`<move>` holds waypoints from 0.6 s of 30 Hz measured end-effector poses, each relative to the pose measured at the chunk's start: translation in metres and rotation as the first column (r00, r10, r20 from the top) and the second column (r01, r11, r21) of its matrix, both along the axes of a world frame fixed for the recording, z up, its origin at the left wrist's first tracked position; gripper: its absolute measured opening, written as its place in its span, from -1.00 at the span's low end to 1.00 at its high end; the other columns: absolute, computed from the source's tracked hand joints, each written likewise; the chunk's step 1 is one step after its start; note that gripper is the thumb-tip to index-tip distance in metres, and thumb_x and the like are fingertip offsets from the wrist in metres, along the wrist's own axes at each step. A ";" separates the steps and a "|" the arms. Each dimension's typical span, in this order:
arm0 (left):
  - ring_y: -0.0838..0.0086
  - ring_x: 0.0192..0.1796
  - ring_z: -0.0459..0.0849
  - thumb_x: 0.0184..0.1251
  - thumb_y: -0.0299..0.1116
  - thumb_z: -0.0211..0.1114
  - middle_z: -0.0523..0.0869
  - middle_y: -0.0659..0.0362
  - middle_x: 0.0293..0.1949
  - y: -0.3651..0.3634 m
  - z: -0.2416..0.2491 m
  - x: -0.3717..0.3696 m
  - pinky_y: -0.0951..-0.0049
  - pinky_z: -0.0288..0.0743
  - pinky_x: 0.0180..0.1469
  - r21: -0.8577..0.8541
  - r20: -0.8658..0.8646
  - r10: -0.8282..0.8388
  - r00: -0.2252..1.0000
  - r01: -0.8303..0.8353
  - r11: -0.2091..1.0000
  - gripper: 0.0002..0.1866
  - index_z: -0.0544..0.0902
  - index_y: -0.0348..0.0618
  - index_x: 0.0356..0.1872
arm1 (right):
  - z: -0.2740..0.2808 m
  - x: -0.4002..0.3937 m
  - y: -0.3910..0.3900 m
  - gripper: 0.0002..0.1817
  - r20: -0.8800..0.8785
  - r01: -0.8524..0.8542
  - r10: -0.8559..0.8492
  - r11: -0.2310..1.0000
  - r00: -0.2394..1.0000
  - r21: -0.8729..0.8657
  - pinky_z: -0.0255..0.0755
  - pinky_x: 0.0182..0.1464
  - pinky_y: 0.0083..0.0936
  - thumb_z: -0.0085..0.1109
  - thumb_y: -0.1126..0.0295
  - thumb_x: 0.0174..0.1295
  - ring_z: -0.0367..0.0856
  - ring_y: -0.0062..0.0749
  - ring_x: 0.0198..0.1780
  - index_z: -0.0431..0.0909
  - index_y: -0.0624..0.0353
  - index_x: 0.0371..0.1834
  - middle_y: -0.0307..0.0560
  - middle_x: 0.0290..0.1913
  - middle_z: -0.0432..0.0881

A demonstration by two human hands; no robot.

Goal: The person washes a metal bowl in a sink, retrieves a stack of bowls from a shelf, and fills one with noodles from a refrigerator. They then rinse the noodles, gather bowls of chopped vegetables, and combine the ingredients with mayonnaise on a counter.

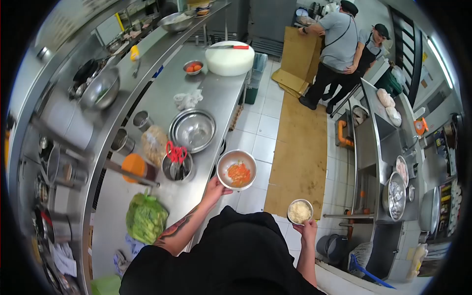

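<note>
My left hand (216,191) is closed on the rim of a metal bowl (251,170) with chopped orange-red pieces (238,174) in its bottom. This bowl is out past the edge of the steel counter (173,202), over the floor. Farther right, my right hand (307,229) grips a smaller metal bowl (290,220) from below its near side. Pale, shredded-looking food (299,212) fills that one nearly to the rim. Both bowls are held roughly level, well apart from each other.
On the counter are nested bowls (195,129), red-handled scissors (176,152) in a pot, bagged greens (146,216) and a round white board (229,60) bearing a knife (231,47). Cardboard (298,147) covers the aisle floor. Two people (339,44) stand at its far end. Sinks (383,129) line the right.
</note>
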State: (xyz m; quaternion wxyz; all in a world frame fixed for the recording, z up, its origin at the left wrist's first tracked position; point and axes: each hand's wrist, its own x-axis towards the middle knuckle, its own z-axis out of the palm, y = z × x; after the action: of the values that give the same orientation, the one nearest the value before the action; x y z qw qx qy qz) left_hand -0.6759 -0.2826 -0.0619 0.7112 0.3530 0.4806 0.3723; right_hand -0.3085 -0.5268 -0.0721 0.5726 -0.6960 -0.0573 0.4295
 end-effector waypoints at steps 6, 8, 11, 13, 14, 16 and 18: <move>0.24 -0.10 0.79 0.50 -0.42 0.12 0.69 -0.02 -0.10 0.163 -0.006 0.100 0.28 0.75 0.00 -0.059 0.166 0.196 0.966 -0.189 0.980 -0.84 0.42 -0.29 -0.07 | -0.005 0.069 0.131 -0.86 -0.022 0.041 -0.041 0.999 0.999 0.008 0.79 -0.33 -0.24 -0.05 0.53 0.32 0.78 0.11 -0.28 0.32 0.36 -0.13 0.33 -0.15 0.65; 0.22 -0.09 0.78 0.49 -0.44 0.14 0.68 -0.02 -0.09 0.218 -0.030 0.120 0.26 0.75 0.01 -0.063 0.150 0.335 0.930 -0.330 0.942 -0.83 0.41 -0.30 -0.06 | -0.008 0.093 0.199 -0.82 -0.006 -0.123 0.123 0.992 0.992 0.000 0.79 -0.31 -0.25 -0.05 0.54 0.30 0.78 0.07 -0.28 0.34 0.42 -0.10 0.33 -0.15 0.65; 0.17 -0.07 0.77 0.45 -0.49 0.18 0.64 -0.04 -0.07 0.270 -0.050 0.128 0.20 0.74 0.02 -0.080 0.139 0.566 0.813 -0.560 0.824 -0.81 0.39 -0.29 -0.04 | 0.001 0.108 0.316 -0.85 0.030 -0.349 0.349 0.937 0.937 -0.017 0.78 -0.31 -0.30 -0.06 0.55 0.30 0.78 -0.03 -0.30 0.36 0.36 -0.11 0.17 -0.22 0.63; 0.14 -0.07 0.76 0.43 -0.52 0.20 0.62 -0.05 -0.06 0.307 -0.049 0.127 0.17 0.74 0.03 -0.100 0.158 0.679 0.717 -0.672 0.734 -0.79 0.38 -0.29 -0.04 | 0.006 0.108 0.404 -0.85 0.062 -0.511 0.511 0.860 0.858 -0.017 0.77 -0.29 -0.28 -0.05 0.54 0.30 0.77 -0.06 -0.30 0.36 0.35 -0.11 0.09 -0.23 0.59; 0.12 -0.07 0.76 0.43 -0.53 0.20 0.62 -0.07 -0.05 0.317 -0.050 0.123 0.15 0.74 0.04 -0.141 0.192 0.721 0.666 -0.708 0.692 -0.79 0.37 -0.28 -0.03 | 0.011 0.103 0.445 -0.86 0.080 -0.605 0.602 0.796 0.795 0.016 0.77 -0.27 -0.26 -0.04 0.53 0.30 0.77 -0.08 -0.30 0.34 0.33 -0.13 0.05 -0.23 0.57; 0.08 -0.03 0.75 0.44 -0.52 0.17 0.62 -0.06 -0.02 0.330 -0.055 0.114 0.13 0.72 0.06 -0.220 0.227 0.801 0.553 -0.773 0.596 -0.79 0.37 -0.27 -0.01 | 0.042 0.080 0.529 -0.92 0.047 -0.685 0.684 0.721 0.728 0.100 0.77 -0.28 -0.24 -0.02 0.53 0.33 0.76 -0.09 -0.35 0.31 0.28 -0.18 0.03 -0.25 0.55; 0.08 -0.01 0.74 0.45 -0.52 0.16 0.62 -0.05 -0.01 0.341 -0.047 0.114 0.14 0.71 0.06 -0.191 0.213 0.838 0.502 -0.820 0.540 -0.79 0.36 -0.27 0.00 | 0.060 0.054 0.609 -0.92 0.037 -0.736 0.744 0.650 0.667 0.189 0.77 -0.28 -0.24 0.00 0.52 0.36 0.75 -0.10 -0.35 0.31 0.24 -0.21 0.02 -0.25 0.54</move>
State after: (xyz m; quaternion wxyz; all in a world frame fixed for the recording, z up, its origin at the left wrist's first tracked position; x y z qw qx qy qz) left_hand -0.5622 0.0582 -0.1090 0.5171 0.0002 0.4971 0.6968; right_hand -0.2549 0.0820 -0.0123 0.4120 -0.5452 -0.3633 0.6333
